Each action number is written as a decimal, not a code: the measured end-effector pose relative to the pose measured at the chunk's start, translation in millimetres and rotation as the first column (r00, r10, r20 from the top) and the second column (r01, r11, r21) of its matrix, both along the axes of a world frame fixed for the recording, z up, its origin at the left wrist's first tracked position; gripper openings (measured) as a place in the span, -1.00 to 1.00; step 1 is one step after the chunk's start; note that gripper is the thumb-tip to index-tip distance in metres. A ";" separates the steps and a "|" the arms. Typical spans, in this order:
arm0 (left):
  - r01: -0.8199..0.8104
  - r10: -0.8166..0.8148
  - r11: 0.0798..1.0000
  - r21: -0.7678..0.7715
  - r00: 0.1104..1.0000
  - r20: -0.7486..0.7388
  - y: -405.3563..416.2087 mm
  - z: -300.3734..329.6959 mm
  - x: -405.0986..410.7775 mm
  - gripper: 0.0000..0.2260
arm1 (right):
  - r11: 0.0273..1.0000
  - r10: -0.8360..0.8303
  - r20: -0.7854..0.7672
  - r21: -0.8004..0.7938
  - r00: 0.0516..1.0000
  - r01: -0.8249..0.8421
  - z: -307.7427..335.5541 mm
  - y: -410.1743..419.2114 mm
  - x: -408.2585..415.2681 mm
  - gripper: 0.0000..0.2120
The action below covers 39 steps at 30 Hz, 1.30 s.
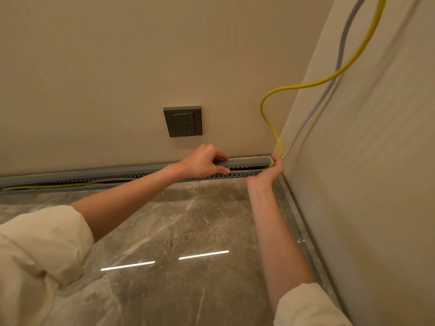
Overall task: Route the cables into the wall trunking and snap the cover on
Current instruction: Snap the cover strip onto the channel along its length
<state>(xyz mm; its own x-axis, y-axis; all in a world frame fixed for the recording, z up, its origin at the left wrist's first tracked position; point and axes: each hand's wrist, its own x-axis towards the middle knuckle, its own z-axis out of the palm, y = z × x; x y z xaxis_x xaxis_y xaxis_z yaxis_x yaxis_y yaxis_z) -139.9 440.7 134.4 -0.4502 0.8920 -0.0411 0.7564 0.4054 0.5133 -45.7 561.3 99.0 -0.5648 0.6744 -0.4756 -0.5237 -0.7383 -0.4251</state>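
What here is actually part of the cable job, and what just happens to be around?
Part of the job:
- slotted trunking along the wall's foot
- grey cover, gripped by the left hand
- yellow cable, held at the corner by the right hand
- grey cable down the side wall

Just around:
- wall socket
- marble floor

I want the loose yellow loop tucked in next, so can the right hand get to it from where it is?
Probably yes. The right hand already sits at the corner where the yellow cable drops into the trunking, and nothing blocks the loop above it.
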 end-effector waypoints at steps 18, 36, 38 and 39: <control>0.075 -0.082 0.996 -0.041 0.979 -0.189 -3.1 3.4 3.3 -0.79 | 0.995 -0.066 -0.126 -0.083 0.990 0.056 1.4 13.1 -12.0 -0.56; 0.127 -0.115 0.992 -0.021 0.802 -0.587 -15.3 -26.7 12.5 -0.60 | 0.993 -0.088 -0.092 -0.087 0.992 0.080 10.2 8.2 -9.5 -0.48; 0.101 -0.102 0.994 -0.033 0.807 -0.582 -10.6 -23.7 11.3 -0.65 | 0.993 -0.102 -0.092 -0.074 0.991 0.095 11.2 8.1 -9.8 -0.49; 0.094 -0.096 0.995 -0.033 0.808 -0.581 -9.4 -21.7 11.1 -0.66 | 0.991 -0.119 -0.094 -0.068 0.988 0.113 12.2 6.0 -10.0 -0.50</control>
